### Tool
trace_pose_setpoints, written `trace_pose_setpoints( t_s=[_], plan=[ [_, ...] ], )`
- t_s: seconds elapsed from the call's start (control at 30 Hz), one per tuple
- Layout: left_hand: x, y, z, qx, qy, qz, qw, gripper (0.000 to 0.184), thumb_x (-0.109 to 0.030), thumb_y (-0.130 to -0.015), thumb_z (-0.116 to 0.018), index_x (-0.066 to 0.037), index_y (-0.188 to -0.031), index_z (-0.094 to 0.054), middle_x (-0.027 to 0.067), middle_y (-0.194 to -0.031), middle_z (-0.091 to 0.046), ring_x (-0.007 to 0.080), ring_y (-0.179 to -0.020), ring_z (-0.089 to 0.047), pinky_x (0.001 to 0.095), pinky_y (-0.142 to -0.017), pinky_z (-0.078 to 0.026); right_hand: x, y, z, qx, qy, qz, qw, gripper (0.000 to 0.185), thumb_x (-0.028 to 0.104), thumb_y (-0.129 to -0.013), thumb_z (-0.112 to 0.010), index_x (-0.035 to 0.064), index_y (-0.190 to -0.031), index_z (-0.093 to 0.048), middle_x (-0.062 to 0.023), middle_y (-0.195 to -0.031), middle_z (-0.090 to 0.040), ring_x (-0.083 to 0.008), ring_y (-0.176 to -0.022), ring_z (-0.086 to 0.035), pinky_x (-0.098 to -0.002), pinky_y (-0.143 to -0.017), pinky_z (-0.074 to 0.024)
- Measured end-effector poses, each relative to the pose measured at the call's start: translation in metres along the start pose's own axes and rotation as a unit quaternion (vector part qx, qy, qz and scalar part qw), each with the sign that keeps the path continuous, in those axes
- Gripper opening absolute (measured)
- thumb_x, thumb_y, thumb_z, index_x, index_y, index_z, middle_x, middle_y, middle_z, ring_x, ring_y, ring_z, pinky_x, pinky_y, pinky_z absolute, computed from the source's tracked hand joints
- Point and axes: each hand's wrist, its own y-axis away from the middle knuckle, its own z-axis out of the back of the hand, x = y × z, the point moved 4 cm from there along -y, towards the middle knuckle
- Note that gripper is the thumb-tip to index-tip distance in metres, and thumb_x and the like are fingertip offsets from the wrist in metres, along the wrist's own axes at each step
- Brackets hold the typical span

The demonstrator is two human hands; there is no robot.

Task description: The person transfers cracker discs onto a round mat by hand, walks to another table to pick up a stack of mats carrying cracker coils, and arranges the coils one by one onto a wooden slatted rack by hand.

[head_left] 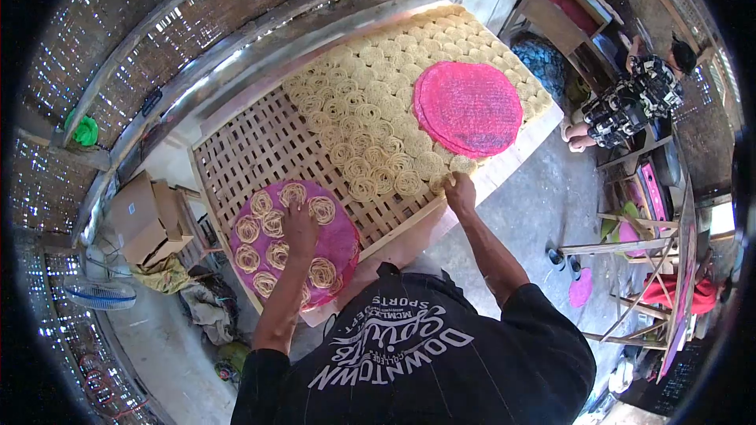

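Observation:
My left hand [300,228] reaches over a round purple-pink mat [257,257], its fingertips at a noodle-like coil [293,194] near the mat's far edge. Several other pale coils lie on that mat. At the front edge of a woven bamboo rack [260,142], my right hand [461,191] has its fingers bent together at a coil [439,182]; what they grip is too small to make out. Rows of overlapping coils [354,102] cover much of the rack. A stack of bright pink round mats [469,108] rests on those coils.
A cardboard box [144,219] and a blue fan [100,295] stand at left. At upper right a person [642,98] in patterned clothes is near a wooden bench. Wooden frames [630,248] stand at right, with slippers [568,265] on the floor.

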Motion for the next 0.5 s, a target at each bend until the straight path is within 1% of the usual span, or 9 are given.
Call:
trace_pose_setpoints(
  t_s=[0.1,0.13,0.17,0.27,0.3,0.4,0.43,0.47,0.5],
  plan=[
    [0.019,-0.012,-0.038,-0.065,-0.019,0.027,0.997,0.044,-0.021,-0.078,-0.069,-0.001,-0.116,-0.062,0.0174,-0.124,-0.055,0.0337,-0.114,-0.052,0.0445,-0.097,-0.044,0.007,-0.002,0.008,0.001,0.026,-0.015,1.0,0.035,0.027,-0.081,-0.064,0.0059,-0.109,-0.063,-0.0175,-0.104,-0.062,-0.0378,-0.094,-0.063,-0.0461,-0.081,-0.0499],
    [0.021,-0.016,-0.043,-0.072,-0.019,0.031,0.997,0.042,-0.021,-0.076,-0.07,-0.002,-0.113,-0.063,0.0172,-0.121,-0.056,0.034,-0.113,-0.053,0.0453,-0.096,-0.044,0.008,-0.003,0.008,0.001,0.033,-0.019,0.999,0.035,0.027,-0.081,-0.065,0.0064,-0.109,-0.063,-0.0167,-0.104,-0.061,-0.0374,-0.093,-0.063,-0.0463,-0.08,-0.05],
    [0.023,-0.019,-0.05,-0.077,-0.019,0.036,0.996,0.041,-0.021,-0.074,-0.07,-0.004,-0.111,-0.064,0.017,-0.119,-0.058,0.0344,-0.112,-0.054,0.046,-0.094,-0.045,0.008,0.0,0.009,-0.023,0.024,0.003,0.999,0.033,0.027,-0.083,-0.065,0.0085,-0.11,-0.06,-0.0152,-0.107,-0.059,-0.0369,-0.091,-0.063,-0.0465,-0.078,-0.05],
    [0.014,-0.025,-0.045,-0.075,0.01,0.06,0.995,0.036,-0.021,-0.071,-0.07,-0.006,-0.104,-0.065,0.0183,-0.112,-0.061,0.035,-0.105,-0.058,0.0475,-0.088,-0.048,0.031,0.017,0.021,-0.081,0.015,0.032,0.996,0.033,0.025,-0.083,-0.066,0.009,-0.111,-0.059,-0.0141,-0.106,-0.059,-0.0363,-0.089,-0.062,-0.0461,-0.076,-0.0504],
    [0.009,-0.026,-0.041,-0.073,0.024,0.071,0.995,0.035,-0.021,-0.07,-0.07,-0.006,-0.101,-0.065,0.019,-0.109,-0.062,0.0351,-0.102,-0.06,0.0479,-0.086,-0.049,0.043,0.024,0.02,-0.093,-0.004,0.054,0.994,0.032,0.025,-0.084,-0.067,0.009,-0.111,-0.06,-0.0131,-0.103,-0.059,-0.0348,-0.088,-0.062,-0.0451,-0.075,-0.0507],
    [-0.002,-0.029,-0.042,0.008,0.1,0.094,0.991,0.029,-0.019,-0.072,-0.068,-0.006,-0.098,-0.064,0.0189,-0.101,-0.064,0.0357,-0.09,-0.064,0.0483,-0.077,-0.051,0.075,0.053,-0.004,-0.003,-0.08,0.109,0.991,0.035,0.028,-0.084,-0.068,0.0074,-0.111,-0.06,-0.013,-0.099,-0.064,-0.0315,-0.085,-0.064,-0.0445,-0.071,-0.0513],
    [-0.013,-0.025,-0.037,-0.017,0.155,0.076,0.985,0.028,-0.018,-0.073,-0.067,-0.005,-0.097,-0.063,0.0186,-0.098,-0.063,0.0362,-0.086,-0.064,0.0485,-0.075,-0.05,0.078,0.062,-0.029,0.112,-0.162,0.087,0.977,0.038,0.03,-0.084,-0.07,0.0054,-0.111,-0.061,-0.0124,-0.097,-0.066,-0.0289,-0.083,-0.065,-0.0428,-0.07,-0.0518],
    [-0.027,-0.017,-0.033,-0.04,0.211,0.055,0.975,0.026,-0.018,-0.074,-0.067,-0.005,-0.096,-0.063,0.0183,-0.095,-0.063,0.0367,-0.083,-0.063,0.0487,-0.073,-0.05,0.083,0.071,-0.053,0.223,-0.239,0.063,0.943,0.04,0.032,-0.083,-0.071,0.0034,-0.11,-0.062,-0.0117,-0.095,-0.068,-0.0264,-0.081,-0.067,-0.0411,-0.068,-0.0522],
    [-0.039,-0.008,-0.027,-0.061,0.267,0.033,0.961,0.025,-0.017,-0.075,-0.066,-0.004,-0.096,-0.062,0.018,-0.092,-0.062,0.0371,-0.08,-0.063,0.0489,-0.072,-0.05,0.099,0.082,-0.059,0.312,-0.304,-0.018,0.9,0.04,0.031,-0.083,-0.071,0.0011,-0.108,-0.063,-0.0108,-0.092,-0.068,-0.0234,-0.078,-0.067,-0.0386,-0.066,-0.052]
  ],
)
